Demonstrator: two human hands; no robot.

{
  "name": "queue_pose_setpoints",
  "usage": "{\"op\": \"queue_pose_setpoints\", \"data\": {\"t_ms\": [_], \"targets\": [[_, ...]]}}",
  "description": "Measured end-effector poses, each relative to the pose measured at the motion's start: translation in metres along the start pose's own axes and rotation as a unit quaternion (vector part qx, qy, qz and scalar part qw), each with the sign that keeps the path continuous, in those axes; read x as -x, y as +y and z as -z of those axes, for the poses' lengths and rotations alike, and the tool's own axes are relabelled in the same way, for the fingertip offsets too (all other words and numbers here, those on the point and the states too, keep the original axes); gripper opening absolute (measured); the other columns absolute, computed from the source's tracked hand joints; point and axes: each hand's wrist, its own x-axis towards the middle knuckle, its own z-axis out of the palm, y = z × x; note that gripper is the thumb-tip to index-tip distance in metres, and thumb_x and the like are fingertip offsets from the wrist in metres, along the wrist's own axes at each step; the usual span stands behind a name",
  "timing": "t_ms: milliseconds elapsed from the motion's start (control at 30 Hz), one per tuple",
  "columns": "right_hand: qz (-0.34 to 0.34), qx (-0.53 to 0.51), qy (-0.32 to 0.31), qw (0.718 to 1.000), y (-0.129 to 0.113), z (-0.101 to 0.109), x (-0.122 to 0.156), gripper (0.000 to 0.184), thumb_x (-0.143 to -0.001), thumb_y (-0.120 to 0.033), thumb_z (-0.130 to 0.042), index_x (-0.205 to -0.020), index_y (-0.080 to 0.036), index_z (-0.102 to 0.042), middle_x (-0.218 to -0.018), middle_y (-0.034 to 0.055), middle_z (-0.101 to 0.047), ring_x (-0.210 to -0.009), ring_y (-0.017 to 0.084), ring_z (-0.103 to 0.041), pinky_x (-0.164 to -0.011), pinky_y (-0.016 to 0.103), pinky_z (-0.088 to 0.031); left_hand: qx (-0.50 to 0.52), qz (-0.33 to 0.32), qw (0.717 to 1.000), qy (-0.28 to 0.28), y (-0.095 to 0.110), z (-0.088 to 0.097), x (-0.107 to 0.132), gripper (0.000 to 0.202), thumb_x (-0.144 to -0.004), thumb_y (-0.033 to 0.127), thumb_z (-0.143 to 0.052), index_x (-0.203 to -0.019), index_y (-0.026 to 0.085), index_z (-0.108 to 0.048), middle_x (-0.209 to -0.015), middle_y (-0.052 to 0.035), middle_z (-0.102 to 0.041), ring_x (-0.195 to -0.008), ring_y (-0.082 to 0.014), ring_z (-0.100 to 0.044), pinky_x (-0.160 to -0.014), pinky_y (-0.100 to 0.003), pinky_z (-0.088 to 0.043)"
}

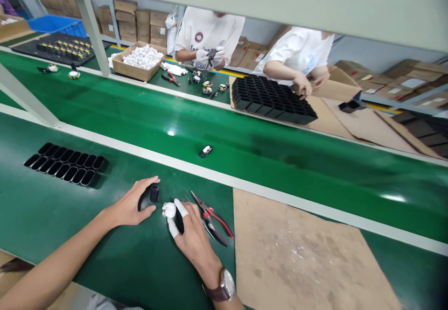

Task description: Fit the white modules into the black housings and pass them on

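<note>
My left hand [130, 203] is spread in a C shape, thumb and fingers apart. A small black plastic case [154, 193] stands at its fingertips, and the hand does not visibly grip it. Just right of that, my right hand [191, 230] has white finger cots on thumb and forefinger. Between them it pinches a small electronic part [169, 210] with a white rounded body and a bit of circuitry on its left. Red-handled long-nose pliers [211, 216] lie beside the right hand, and a thin metal tool lies partly hidden behind that hand.
Two rows of black cases [66, 164] stand at left on the green bench. Cardboard [297, 249] covers the bench at right. Beyond a pale rail, one filled case [206, 151] lies on the green belt [140, 114]. Across it, two people handle parts near a block of black cases [273, 100].
</note>
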Motion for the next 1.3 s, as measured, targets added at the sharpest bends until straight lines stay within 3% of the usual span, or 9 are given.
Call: {"op": "queue_pose_setpoints", "data": {"t_ms": [100, 200, 367, 500, 567, 767, 1300], "targets": [[0.005, -0.013, 0.038, 0.999, -0.002, 0.003, -0.001, 0.053, -0.100, -0.013, -0.057, -0.150, -0.022, -0.044, -0.125, 0.0137, -0.064, -0.118, 0.029, -0.060, -0.100, 0.051, -0.057, 0.024, -0.001, 1.000, 0.000, -0.003, -0.005, 0.001, 0.085, -0.095, 0.019, -0.065, -0.165, 0.033, -0.020, -0.155, -0.0122, -0.054, -0.142, -0.0301, -0.054, -0.119, -0.053, -0.046], [0.001, -0.020, 0.068, 0.997, -0.004, 0.007, -0.003, 0.050, -0.099, -0.013, -0.058, -0.146, -0.024, -0.047, -0.124, 0.0132, -0.063, -0.117, 0.029, -0.060, -0.099, 0.052, -0.055, 0.014, 0.017, 1.000, 0.015, -0.007, -0.009, 0.002, 0.086, -0.094, 0.029, -0.072, -0.164, 0.037, -0.022, -0.146, -0.0105, -0.059, -0.128, -0.0287, -0.063, -0.111, -0.052, -0.053], [-0.005, -0.025, 0.105, 0.994, -0.008, 0.015, -0.005, 0.049, -0.097, -0.012, -0.060, -0.144, -0.024, -0.050, -0.122, 0.0124, -0.062, -0.115, 0.028, -0.062, -0.101, 0.053, -0.052, 0.020, 0.028, 0.999, -0.034, -0.004, 0.001, 0.002, 0.104, -0.080, 0.039, -0.090, -0.163, 0.037, -0.027, -0.142, -0.0109, -0.059, -0.106, -0.0256, -0.068, -0.098, -0.046, -0.059], [0.009, -0.036, 0.109, 0.993, -0.013, 0.017, -0.004, 0.052, -0.096, -0.011, -0.062, -0.144, -0.025, -0.050, -0.121, 0.0117, -0.062, -0.114, 0.028, -0.062, -0.101, 0.052, -0.052, 0.017, -0.001, 0.996, -0.085, 0.000, 0.005, 0.000, 0.069, -0.081, 0.038, -0.090, -0.143, 0.032, -0.059, -0.130, -0.0089, -0.069, -0.114, -0.0290, -0.067, -0.105, -0.047, -0.055], [0.022, -0.045, 0.099, 0.994, -0.017, 0.017, -0.004, 0.054, -0.096, -0.012, -0.063, -0.146, -0.025, -0.049, -0.121, 0.0121, -0.063, -0.113, 0.028, -0.063, -0.098, 0.050, -0.054, 0.020, -0.021, 0.997, -0.076, 0.000, 0.002, 0.000, 0.061, -0.082, 0.041, -0.089, -0.136, 0.029, -0.063, -0.124, -0.0085, -0.071, -0.116, -0.0301, -0.066, -0.103, -0.046, -0.055], [0.044, -0.010, 0.072, 0.996, -0.028, 0.013, -0.001, 0.064, -0.099, -0.013, -0.063, -0.156, -0.025, -0.036, -0.124, 0.0136, -0.065, -0.116, 0.029, -0.063, -0.098, 0.051, -0.056, -0.006, -0.084, 0.996, -0.026, -0.003, -0.009, 0.005, 0.056, -0.093, 0.043, -0.078, -0.143, 0.028, -0.055, -0.127, -0.0110, -0.065, -0.115, -0.0283, -0.062, -0.100, -0.045, -0.055], [0.074, 0.056, 0.014, 0.996, -0.037, 0.015, -0.010, 0.061, -0.101, -0.013, -0.057, -0.158, -0.014, -0.034, -0.122, 0.0167, -0.066, -0.118, 0.030, -0.061, -0.097, 0.048, -0.060, -0.037, -0.118, 0.992, -0.033, -0.004, -0.010, 0.007, 0.058, -0.099, 0.042, -0.071, -0.149, 0.024, -0.049, -0.126, -0.0129, -0.060, -0.113, -0.0276, -0.057, -0.098, -0.044, -0.054]]}}
